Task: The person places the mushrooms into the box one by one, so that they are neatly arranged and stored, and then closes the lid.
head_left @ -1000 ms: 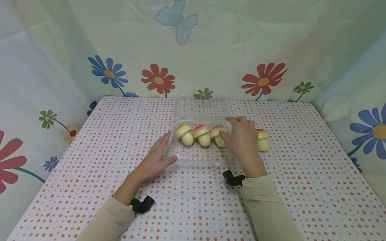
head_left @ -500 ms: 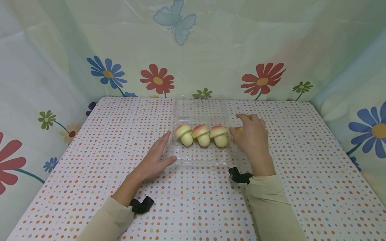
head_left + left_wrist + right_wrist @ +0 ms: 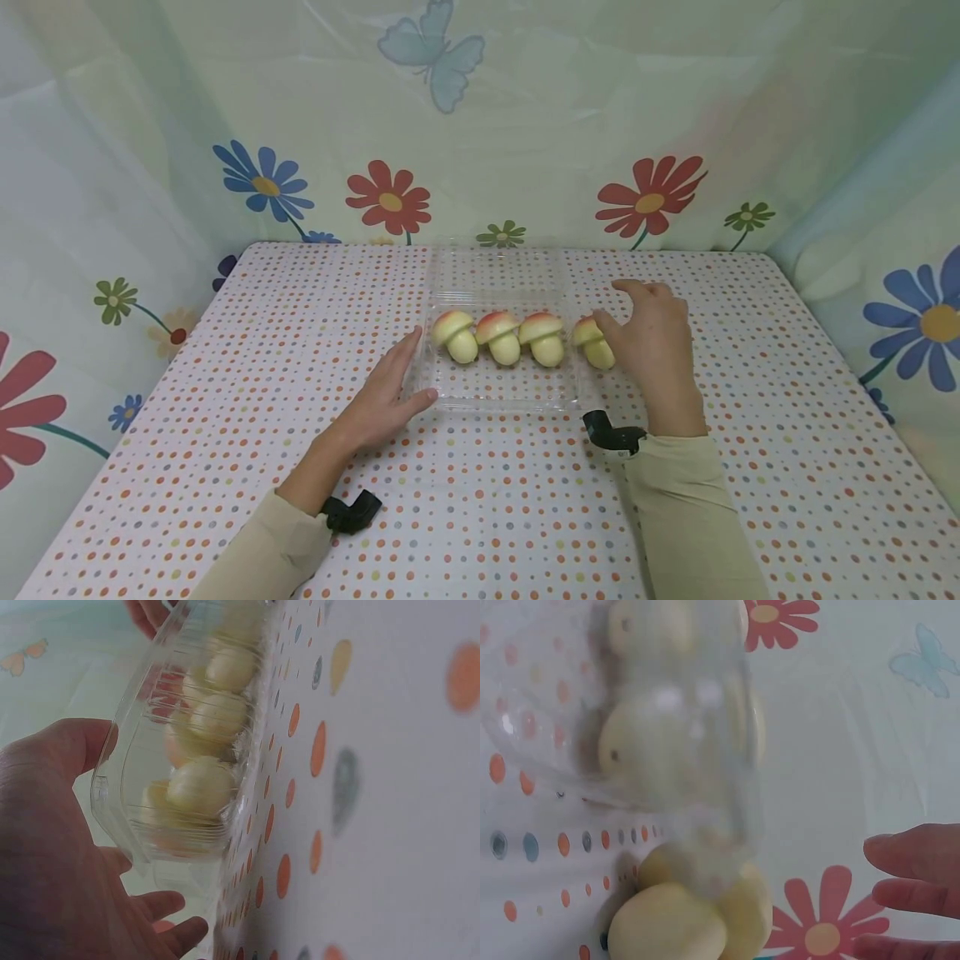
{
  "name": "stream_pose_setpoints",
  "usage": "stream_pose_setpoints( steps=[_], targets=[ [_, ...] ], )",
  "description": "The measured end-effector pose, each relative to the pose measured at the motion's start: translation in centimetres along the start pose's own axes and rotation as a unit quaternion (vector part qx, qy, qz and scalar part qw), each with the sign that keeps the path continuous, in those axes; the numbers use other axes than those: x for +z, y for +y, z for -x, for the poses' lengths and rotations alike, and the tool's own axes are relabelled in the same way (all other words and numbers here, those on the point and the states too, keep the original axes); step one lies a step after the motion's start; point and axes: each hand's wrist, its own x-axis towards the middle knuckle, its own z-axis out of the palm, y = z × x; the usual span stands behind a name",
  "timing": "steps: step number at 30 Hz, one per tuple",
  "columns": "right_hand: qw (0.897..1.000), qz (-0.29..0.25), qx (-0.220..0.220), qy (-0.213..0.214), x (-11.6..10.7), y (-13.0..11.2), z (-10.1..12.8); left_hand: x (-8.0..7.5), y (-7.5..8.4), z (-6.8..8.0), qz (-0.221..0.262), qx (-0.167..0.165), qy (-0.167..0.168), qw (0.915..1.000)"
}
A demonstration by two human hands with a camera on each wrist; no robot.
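Note:
A clear plastic clamshell container lies with its lid folded back. Inside, three toy mushrooms stand in a row, with pale yellow stems and reddish caps: a left one, a middle one and a right one. Just outside the right wall lies another toy mushroom. My left hand rests against the container's left side; the left wrist view shows the thumb at the rim. My right hand hovers right of the outer mushroom, thumb and fingers apart, holding nothing.
A white dotted cloth covers the table. Behind it hangs a flowered curtain, which also closes off both sides. A black wrist mount sits on each forearm, the left one and the right one.
My right hand has moved right from the container's right edge, over the outer mushroom, which now shows closer to the container than a second ago. The left hand stays at the container's side.

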Motion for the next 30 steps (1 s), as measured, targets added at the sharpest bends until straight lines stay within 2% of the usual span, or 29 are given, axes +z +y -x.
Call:
stream_pose_setpoints(
  steps=[10, 18, 30],
  targets=[
    [1.0, -0.011, 0.022, -0.005, -0.7, 1.2, -0.3, 0.0, 0.0, 0.0, -0.004, 0.003, 0.001, 1.0],
    [0.999, 0.003, 0.046, -0.028, -0.9, 1.9, -0.5, 0.0, -0.1, 0.0, -0.001, 0.004, 0.001, 1.0],
    [0.994, -0.004, 0.08, -0.08, -1.0, 3.6, -0.8, 0.0, 0.0, 0.1, 0.0, 0.005, 0.0, 1.0]
  ],
)
